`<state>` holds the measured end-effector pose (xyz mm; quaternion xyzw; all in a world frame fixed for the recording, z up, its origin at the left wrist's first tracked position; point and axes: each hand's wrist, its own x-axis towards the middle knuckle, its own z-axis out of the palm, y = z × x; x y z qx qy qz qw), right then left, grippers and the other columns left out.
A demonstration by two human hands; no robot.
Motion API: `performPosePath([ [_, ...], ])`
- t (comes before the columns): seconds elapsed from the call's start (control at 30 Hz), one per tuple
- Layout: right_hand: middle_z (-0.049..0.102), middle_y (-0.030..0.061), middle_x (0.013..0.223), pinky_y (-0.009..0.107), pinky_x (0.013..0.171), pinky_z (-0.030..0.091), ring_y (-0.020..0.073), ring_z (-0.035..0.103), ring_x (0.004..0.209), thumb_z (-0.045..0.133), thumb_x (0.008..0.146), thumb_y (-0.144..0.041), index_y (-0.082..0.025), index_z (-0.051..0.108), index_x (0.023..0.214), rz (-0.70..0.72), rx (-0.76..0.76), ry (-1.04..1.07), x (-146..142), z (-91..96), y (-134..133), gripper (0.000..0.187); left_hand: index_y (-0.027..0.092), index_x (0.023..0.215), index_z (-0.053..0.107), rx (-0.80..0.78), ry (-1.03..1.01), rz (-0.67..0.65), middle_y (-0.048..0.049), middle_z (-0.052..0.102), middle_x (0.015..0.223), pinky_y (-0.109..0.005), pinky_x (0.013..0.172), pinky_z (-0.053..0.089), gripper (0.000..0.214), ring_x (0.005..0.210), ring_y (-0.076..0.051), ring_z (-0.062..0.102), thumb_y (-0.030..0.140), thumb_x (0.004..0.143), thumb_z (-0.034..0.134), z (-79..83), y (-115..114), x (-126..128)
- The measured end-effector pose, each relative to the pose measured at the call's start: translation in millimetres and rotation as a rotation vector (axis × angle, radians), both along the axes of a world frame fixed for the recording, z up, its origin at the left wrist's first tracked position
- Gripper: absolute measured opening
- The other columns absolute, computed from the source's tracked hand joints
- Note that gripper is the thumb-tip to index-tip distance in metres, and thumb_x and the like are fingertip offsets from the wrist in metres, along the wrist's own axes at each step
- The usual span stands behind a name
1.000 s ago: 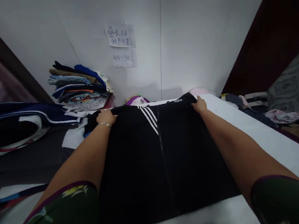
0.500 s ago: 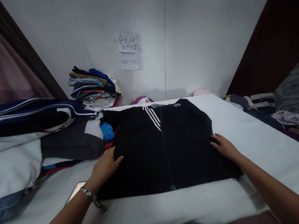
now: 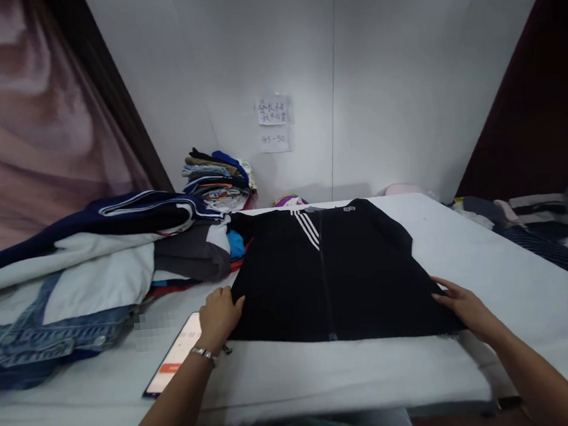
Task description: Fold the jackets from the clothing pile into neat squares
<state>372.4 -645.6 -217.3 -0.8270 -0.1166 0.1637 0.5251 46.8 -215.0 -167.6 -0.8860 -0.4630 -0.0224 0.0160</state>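
A black zip jacket [image 3: 330,275] with three white stripes near its collar lies flat on the white table [image 3: 512,285]. My left hand [image 3: 218,316] rests on the jacket's near left corner, fingers curled over the hem. At the near right corner my right hand [image 3: 461,303] lies with its fingers stretched out flat against the edge. A bracelet sits on my left wrist.
A phone [image 3: 174,354] lies on the table left of my left hand. A heap of jackets and denim [image 3: 79,273] fills the left side. Folded clothes [image 3: 218,179] are stacked against the back wall under paper notes [image 3: 275,120]. More garments [image 3: 530,216] lie at right.
Both hands slid from the jacket's far shoulders down its sides to the near corners. The view has pulled back, so the left heap and the phone now show.
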Motion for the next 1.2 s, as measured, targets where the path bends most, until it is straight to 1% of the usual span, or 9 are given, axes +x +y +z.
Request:
performPosePath([
  [0.13, 0.074, 0.0078, 0.096, 0.036, 0.077, 0.058, 0.0284, 0.071, 0.089, 0.066, 0.068, -0.041, -0.021, 0.045, 0.139, 0.034, 0.069, 0.134, -6.0, -5.4, -4.0, 0.077, 0.010, 0.120, 0.050, -0.075, 0.014, 0.064, -0.0205, 0.062, 0.116, -0.040, 0.082, 0.045, 0.042, 0.105, -0.031, 0.061, 0.036, 0.089, 0.036, 2.6, 1.5, 7.2],
  [0.27, 0.070, 0.0099, 0.111, 0.035, 0.080, 0.057, 0.0304, 0.067, 0.102, 0.069, 0.061, -0.040, -0.022, 0.055, 0.130, -0.022, 0.087, 0.058, -9.2, -2.6, -2.7, 0.073, 0.012, 0.116, 0.052, -0.145, 0.019, 0.043, -0.0181, 0.068, 0.108, -0.037, 0.077, 0.046, 0.034, 0.100, -0.029, 0.065, 0.023, 0.087, 0.037, 12.2, -2.6, 14.4],
  [0.37, 0.070, 0.0091, 0.113, 0.036, 0.079, 0.057, 0.0311, 0.067, 0.100, 0.069, 0.058, -0.044, -0.025, 0.062, 0.120, -0.024, 0.116, 0.084, -10.0, 4.2, -14.7, 0.065, 0.016, 0.120, 0.051, -0.143, -0.007, 0.041, -0.0156, 0.070, 0.104, -0.036, 0.073, 0.046, 0.038, 0.097, -0.029, 0.066, 0.019, 0.087, 0.032, 21.5, -8.1, 5.3],
  [0.57, 0.074, 0.0073, 0.101, 0.040, 0.085, 0.054, 0.0317, 0.068, 0.095, 0.069, 0.056, -0.046, -0.026, 0.073, 0.100, 0.131, -0.130, 0.000, -14.9, -4.1, -44.2, 0.048, 0.015, 0.134, 0.044, -0.139, 0.096, -0.032, -0.0157, 0.072, 0.097, -0.041, 0.070, 0.047, 0.050, 0.088, -0.031, 0.068, 0.021, 0.087, 0.030, 16.0, -16.1, -31.7],
  [0.7, 0.074, 0.0070, 0.092, 0.037, 0.079, 0.055, 0.0274, 0.068, 0.085, 0.063, 0.065, -0.048, -0.021, 0.073, 0.102, 0.132, -0.214, -0.167, -6.7, -7.4, -41.2, 0.047, 0.012, 0.132, 0.047, -0.092, 0.086, -0.067, -0.0176, 0.066, 0.113, -0.042, 0.076, 0.049, 0.051, 0.095, -0.031, 0.066, 0.026, 0.085, 0.033, 6.6, -10.3, -33.2],
  [0.87, 0.071, 0.0065, 0.098, 0.029, 0.062, 0.055, 0.0184, 0.065, 0.072, 0.058, 0.077, -0.037, -0.020, 0.067, 0.114, -0.047, -0.164, -0.271, 28.7, 14.9, -12.1, 0.043, 0.011, 0.126, 0.053, -0.033, -0.133, -0.272, -0.0160, 0.058, 0.129, -0.041, 0.100, 0.043, 0.058, 0.119, -0.029, 0.055, 0.045, 0.084, 0.031, -3.0, -4.8, 2.6],
  [1.0, 0.063, 0.0102, 0.121, 0.023, 0.055, 0.055, 0.0175, 0.065, 0.084, 0.052, 0.086, -0.034, -0.016, 0.052, 0.133, -0.117, -0.272, -0.169, 69.3, 32.4, 30.9, 0.051, 0.016, 0.125, 0.056, -0.015, -0.193, -0.466, -0.0129, 0.051, 0.139, -0.039, 0.111, 0.034, 0.059, 0.130, -0.026, 0.045, 0.051, 0.081, 0.037, -21.2, -19.9, 38.4],
  [1.1, 0.059, 0.0151, 0.126, 0.023, 0.055, 0.054, 0.0190, 0.066, 0.087, 0.049, 0.089, -0.040, -0.012, 0.043, 0.139, -0.158, -0.350, -0.149, 101.8, 35.8, 61.7, 0.057, 0.021, 0.127, 0.057, 0.002, -0.089, -0.440, -0.0110, 0.046, 0.145, -0.045, 0.111, 0.033, 0.058, 0.137, -0.028, 0.037, 0.049, 0.080, 0.040, -39.0, -32.7, 51.4],
  [1.2, 0.062, 0.0198, 0.118, 0.025, 0.055, 0.052, 0.0213, 0.066, 0.082, 0.051, 0.087, -0.043, -0.007, 0.046, 0.134, -0.194, -0.420, -0.141, 127.8, 31.0, 87.2, 0.059, 0.036, 0.118, 0.064, -0.036, 0.012, -0.438, -0.0030, 0.047, 0.145, -0.054, 0.113, 0.026, 0.045, 0.140, -0.029, 0.028, 0.038, 0.078, 0.045, -57.3, -36.5, 50.4],
])
